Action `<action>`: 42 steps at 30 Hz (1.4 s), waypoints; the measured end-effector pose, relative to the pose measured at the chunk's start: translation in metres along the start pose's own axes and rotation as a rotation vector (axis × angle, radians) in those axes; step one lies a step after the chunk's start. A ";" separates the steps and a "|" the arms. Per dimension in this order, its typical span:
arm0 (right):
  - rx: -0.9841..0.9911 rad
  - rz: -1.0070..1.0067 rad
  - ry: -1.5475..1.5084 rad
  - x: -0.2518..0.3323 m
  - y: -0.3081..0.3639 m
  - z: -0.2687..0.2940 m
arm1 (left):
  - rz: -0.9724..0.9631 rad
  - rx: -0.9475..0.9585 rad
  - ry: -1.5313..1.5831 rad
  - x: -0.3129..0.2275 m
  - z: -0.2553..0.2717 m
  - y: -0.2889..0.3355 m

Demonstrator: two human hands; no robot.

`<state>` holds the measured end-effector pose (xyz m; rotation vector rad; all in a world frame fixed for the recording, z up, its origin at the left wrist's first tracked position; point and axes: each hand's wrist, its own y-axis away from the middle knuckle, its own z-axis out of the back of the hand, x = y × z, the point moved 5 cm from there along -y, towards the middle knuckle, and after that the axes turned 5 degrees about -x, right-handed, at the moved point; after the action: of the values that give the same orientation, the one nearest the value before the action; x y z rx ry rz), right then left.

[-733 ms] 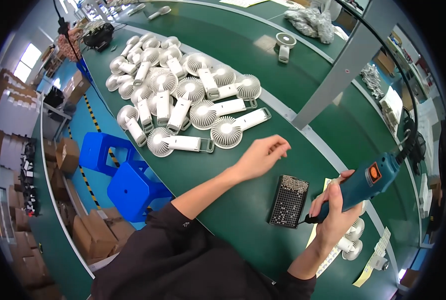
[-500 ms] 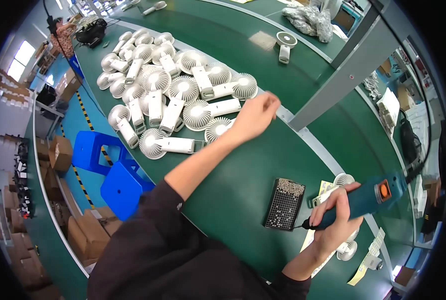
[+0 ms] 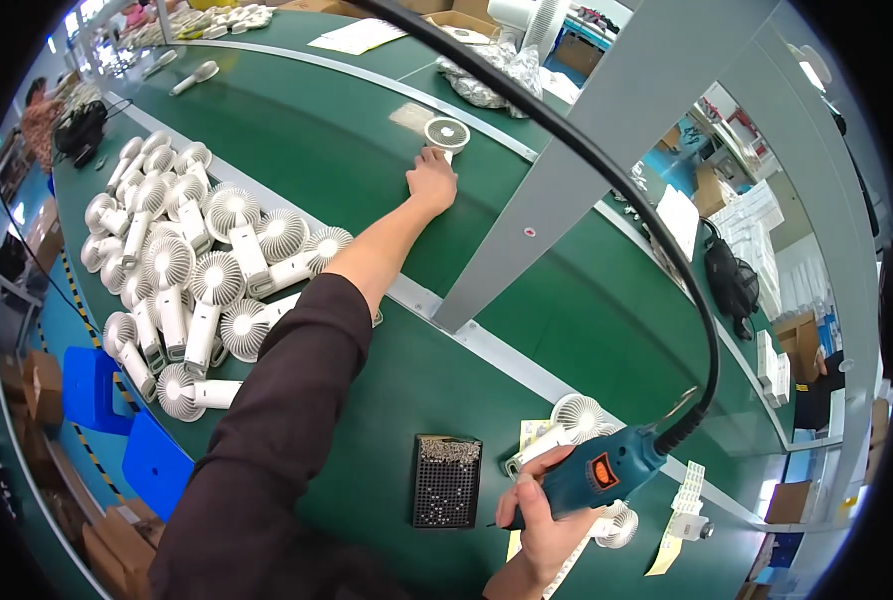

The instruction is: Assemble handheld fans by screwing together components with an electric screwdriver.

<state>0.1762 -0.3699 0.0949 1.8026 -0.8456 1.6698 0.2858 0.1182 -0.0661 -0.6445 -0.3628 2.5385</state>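
Note:
Stretched out to the far side of the green bench, my left hand [image 3: 432, 182] closes over the handle of a white handheld fan [image 3: 447, 133]. The fan's round head shows past my fingers; its handle is mostly hidden. My right hand [image 3: 548, 525] is wrapped round a teal electric screwdriver [image 3: 603, 470] with an orange switch. Its thin tip points left, toward a black tray of small screws [image 3: 447, 483] on the bench. Just beyond the screwdriver lies another white handheld fan [image 3: 578, 418], on yellow paper.
A large pile of white handheld fans [image 3: 171, 262] covers the bench on the left. A grey metal post [image 3: 528, 232] rises between my arms, and the screwdriver's black cable [image 3: 701, 310] arcs overhead. Blue stools [image 3: 154, 462] stand at the left edge. Clear plastic bags [image 3: 491, 75] lie far back.
My left hand has reached farther across the bench, from beside the pile to the lone fan, and closed over its handle. The view has shifted; my right hand still holds the screwdriver.

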 end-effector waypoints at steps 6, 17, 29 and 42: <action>-0.045 -0.020 -0.043 0.001 -0.005 -0.007 | 0.477 0.480 0.993 0.010 0.034 0.014; -0.130 0.159 -0.108 -0.002 0.014 -0.018 | 0.459 0.511 1.760 0.034 0.213 0.205; -0.304 0.490 0.029 -0.038 0.021 -0.016 | 0.580 0.784 1.582 0.030 0.209 0.413; -0.293 0.525 0.107 -0.056 0.019 -0.013 | 0.652 0.795 1.524 0.023 0.196 0.428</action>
<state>0.1511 -0.3679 0.0400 1.3496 -1.5219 1.8072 0.0000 -0.2562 -0.0627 -2.1532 1.4214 1.5890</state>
